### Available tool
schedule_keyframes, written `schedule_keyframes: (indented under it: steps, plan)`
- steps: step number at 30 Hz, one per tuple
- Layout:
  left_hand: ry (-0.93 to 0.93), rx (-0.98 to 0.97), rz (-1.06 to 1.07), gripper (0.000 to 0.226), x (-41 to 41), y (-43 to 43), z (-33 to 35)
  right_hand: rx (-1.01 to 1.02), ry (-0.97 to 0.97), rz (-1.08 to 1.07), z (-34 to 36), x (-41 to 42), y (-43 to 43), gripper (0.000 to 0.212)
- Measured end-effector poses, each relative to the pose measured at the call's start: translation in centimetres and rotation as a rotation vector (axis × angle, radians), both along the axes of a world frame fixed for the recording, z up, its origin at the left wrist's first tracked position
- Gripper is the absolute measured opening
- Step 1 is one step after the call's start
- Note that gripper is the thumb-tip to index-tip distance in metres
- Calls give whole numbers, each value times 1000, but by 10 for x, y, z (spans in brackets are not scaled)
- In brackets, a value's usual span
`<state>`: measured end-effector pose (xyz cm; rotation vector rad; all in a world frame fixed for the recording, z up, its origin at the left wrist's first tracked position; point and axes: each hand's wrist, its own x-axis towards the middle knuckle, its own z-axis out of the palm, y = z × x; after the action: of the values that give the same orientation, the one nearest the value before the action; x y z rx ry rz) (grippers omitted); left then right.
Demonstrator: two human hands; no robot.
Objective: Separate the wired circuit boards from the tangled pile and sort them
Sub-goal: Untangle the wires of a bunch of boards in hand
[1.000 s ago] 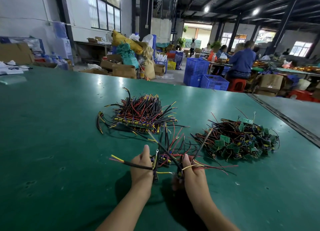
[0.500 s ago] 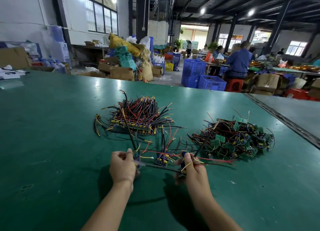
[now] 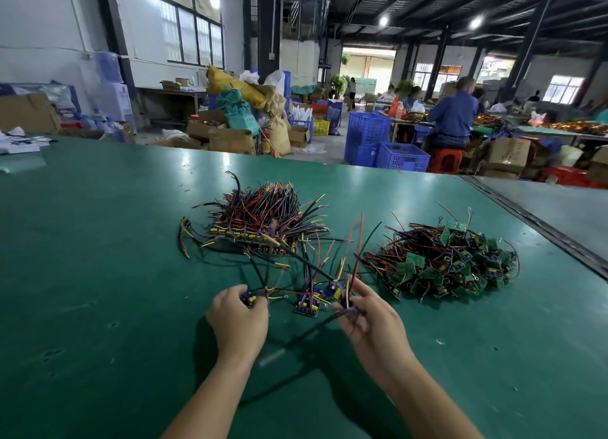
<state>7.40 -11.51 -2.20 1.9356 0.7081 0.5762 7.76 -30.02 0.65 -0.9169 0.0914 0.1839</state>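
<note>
On the green table [image 3: 98, 274] lie two heaps. A sorted stack of wired boards [image 3: 260, 221] with red, black and yellow leads sits at the centre left. A tangled pile of green circuit boards [image 3: 441, 264] sits to the right. My left hand [image 3: 238, 320] grips a small wired board [image 3: 248, 299] at its fingertips. My right hand [image 3: 371, 320] pinches another wired board [image 3: 342, 294], its leads sticking up. Between my hands a third small board [image 3: 307, 303] lies on the table, its wires crossing those of the other two.
A seam [image 3: 539, 228] runs along the table's right side. Beyond the far edge stand blue crates [image 3: 385, 142], cardboard boxes [image 3: 230, 139] and sacks. A seated person in blue [image 3: 452, 116] works at another table at the back right.
My left hand has moved left and a little lower, pulling its board away from the right hand's bundle. The right hand has lifted slightly, and a small board now lies between them.
</note>
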Motion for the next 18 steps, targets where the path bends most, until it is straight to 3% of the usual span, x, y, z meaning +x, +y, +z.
schedule_keyframes:
  steps: [3, 6, 9, 13, 18]
  plan:
    - [-207, 168, 37, 8, -10, -6, 8, 82, 25, 15, 3, -2, -2, 25]
    - [-420, 185, -117, 14, -18, -20, 12, 124, 87, 21, 4, -3, 0, 19]
    - [-429, 11, -368, 16, -24, -39, 10, 113, 118, 59, 4, -4, 1, 15]
    - [-435, -47, -646, 18, -32, -53, 9, 15, 100, 163, -1, -7, 3, 12]
    - [-418, -14, -608, 11, -34, -48, 11, -110, 14, 181, -7, -4, 2, 30]
